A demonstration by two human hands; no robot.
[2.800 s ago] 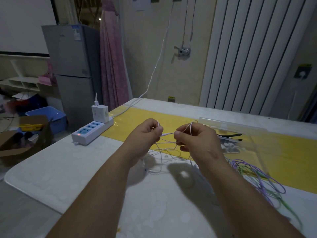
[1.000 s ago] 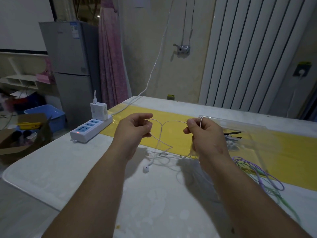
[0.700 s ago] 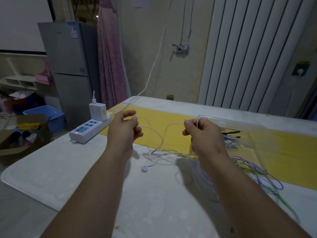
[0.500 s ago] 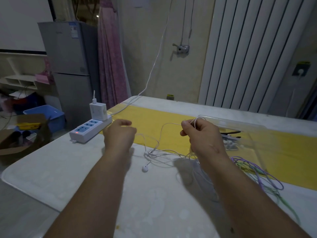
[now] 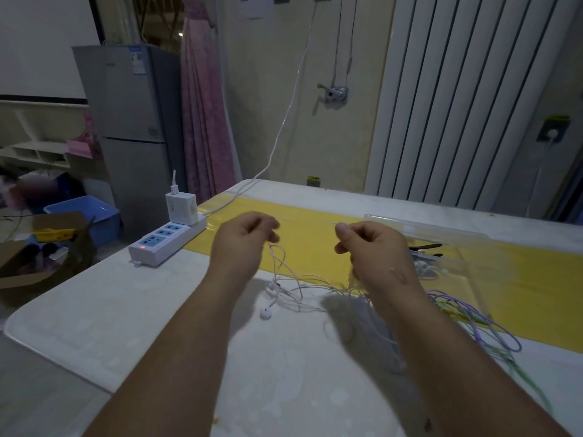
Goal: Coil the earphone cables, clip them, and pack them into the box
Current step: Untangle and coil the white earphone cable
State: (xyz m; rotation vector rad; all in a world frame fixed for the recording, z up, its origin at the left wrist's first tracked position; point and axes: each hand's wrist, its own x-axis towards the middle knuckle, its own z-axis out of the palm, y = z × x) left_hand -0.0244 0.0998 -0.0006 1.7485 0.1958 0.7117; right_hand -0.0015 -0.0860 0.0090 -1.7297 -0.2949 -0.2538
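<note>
Motion blur smears the fingertips of the left hand (image 5: 243, 241), so whether they pinch the white earphone cable (image 5: 293, 279) cannot be told. Cable strands under the wrist of the right hand (image 5: 369, 247), which grips it, dissolve into haze. Small pale items (image 5: 426, 268) in the clear box (image 5: 441, 238) are too small to identify. The frame cuts off 2 forearms and the near and right edges of the table (image 5: 126, 310); the right forearm hides part of the purple cable (image 5: 492, 325).

Left hand (image 5: 243, 238) and right hand (image 5: 369, 247) drew apart along the earphone cable (image 5: 281, 266).
</note>
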